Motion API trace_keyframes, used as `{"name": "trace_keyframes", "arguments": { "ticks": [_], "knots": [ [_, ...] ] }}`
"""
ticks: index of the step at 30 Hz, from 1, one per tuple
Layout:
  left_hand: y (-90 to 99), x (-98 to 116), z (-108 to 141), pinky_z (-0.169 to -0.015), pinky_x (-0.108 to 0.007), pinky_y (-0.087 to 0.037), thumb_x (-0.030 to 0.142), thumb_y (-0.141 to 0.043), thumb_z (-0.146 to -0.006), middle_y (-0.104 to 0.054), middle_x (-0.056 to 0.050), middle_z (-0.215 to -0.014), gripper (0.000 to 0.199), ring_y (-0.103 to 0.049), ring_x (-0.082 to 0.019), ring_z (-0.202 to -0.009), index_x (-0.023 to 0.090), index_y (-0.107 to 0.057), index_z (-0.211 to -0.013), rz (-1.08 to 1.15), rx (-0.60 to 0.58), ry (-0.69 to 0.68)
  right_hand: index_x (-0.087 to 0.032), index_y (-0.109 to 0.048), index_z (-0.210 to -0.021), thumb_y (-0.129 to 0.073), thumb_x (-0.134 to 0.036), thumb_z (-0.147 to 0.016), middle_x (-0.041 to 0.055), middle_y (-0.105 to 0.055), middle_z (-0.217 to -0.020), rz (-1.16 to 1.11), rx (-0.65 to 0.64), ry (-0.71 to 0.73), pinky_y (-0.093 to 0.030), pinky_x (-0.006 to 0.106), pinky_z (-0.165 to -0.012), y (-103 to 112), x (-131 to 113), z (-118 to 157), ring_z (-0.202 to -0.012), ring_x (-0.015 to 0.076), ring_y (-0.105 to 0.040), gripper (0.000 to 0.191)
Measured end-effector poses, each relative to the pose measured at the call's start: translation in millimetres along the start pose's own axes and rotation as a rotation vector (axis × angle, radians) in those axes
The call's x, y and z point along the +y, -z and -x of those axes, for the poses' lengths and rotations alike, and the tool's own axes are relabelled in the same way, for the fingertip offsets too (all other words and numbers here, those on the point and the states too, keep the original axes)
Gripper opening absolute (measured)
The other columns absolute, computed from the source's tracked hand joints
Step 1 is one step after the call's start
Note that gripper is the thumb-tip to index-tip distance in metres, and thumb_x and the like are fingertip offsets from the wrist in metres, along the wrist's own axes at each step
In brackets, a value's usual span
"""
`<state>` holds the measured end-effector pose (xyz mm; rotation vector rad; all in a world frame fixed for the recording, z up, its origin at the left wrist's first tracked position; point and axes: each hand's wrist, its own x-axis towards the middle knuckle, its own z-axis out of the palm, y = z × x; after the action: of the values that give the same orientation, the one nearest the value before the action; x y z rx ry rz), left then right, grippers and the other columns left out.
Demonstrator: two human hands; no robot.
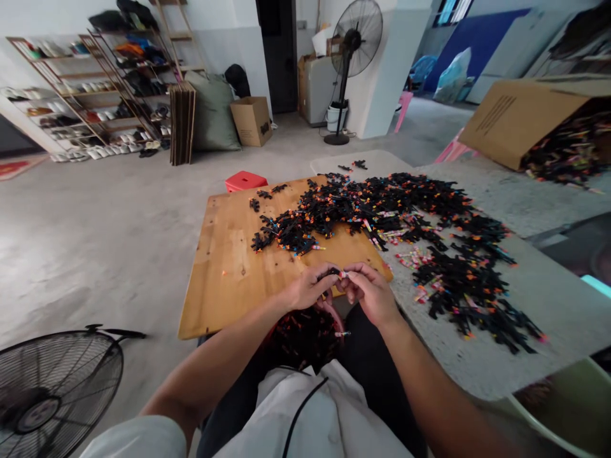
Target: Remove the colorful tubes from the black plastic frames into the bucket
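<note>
Just past the near edge of the wooden board, my left hand [308,287] is closed on a small black toy gun [330,273]. Close against it, my right hand [371,291] pinches a little pink-and-white tube [344,274] at the toy's end. My fingers cover part of both, so whether they are joined I cannot tell. Between my knees, below the hands, is a round container with a pinkish rim [338,316], filled with dark pieces. A large pile of black toy guns [329,207] with orange, blue and pink bits lies beyond the hands.
The wooden board [224,254] adjoins a grey table [558,286] on the right, where more toys and tubes lie. A tipped cardboard box [520,121] spills pieces at the far right. A floor fan [57,388] stands at lower left, a red stool [245,180] behind the board.
</note>
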<state>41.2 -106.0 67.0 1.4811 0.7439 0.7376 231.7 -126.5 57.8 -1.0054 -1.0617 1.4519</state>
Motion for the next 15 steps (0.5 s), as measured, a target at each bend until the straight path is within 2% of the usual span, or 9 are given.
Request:
{"name": "trace_keyframes", "arguments": {
  "ticks": [6,11,15],
  "knots": [
    [2.2,10.6,6.8,-0.061,-0.020,-0.055,0.051,-0.052,-0.104,-0.070,-0.007,-0.101,0.041,-0.068,-0.010,-0.069,0.014,-0.065,-0.116,-0.129,-0.017,-0.106,-0.022,-0.064,-0.103,-0.068,-0.047,-0.094,0.0000,-0.068,-0.077,0.252,-0.006,0.140,-0.049,0.027,-0.058,0.5,-14.8,12.1,-0.059,0.0129,-0.056,0.027],
    [4.3,12.2,12.2,-0.061,-0.020,-0.056,0.053,-0.051,-0.104,-0.072,-0.008,-0.097,0.043,-0.070,-0.012,-0.069,0.015,-0.066,-0.117,-0.168,-0.060,-0.052,-0.022,-0.067,-0.104,-0.063,-0.044,-0.097,0.0015,-0.068,-0.080,0.518,-0.085,0.235,-0.050,0.027,-0.061,9.5,-22.2,14.0,-0.063,0.0145,-0.061,0.024],
    [4.1,9.7,13.9,-0.055,-0.020,-0.056,0.059,-0.049,-0.103,-0.070,-0.004,-0.078,0.047,-0.071,-0.014,-0.064,0.017,-0.066,-0.115,-0.110,-0.092,0.032,-0.022,-0.067,-0.101,-0.062,-0.043,-0.096,0.0016,-0.067,-0.076,0.582,-0.105,0.235,-0.050,0.026,-0.059,12.2,-26.1,12.6,-0.066,0.0167,-0.064,0.022]
  ]
}}
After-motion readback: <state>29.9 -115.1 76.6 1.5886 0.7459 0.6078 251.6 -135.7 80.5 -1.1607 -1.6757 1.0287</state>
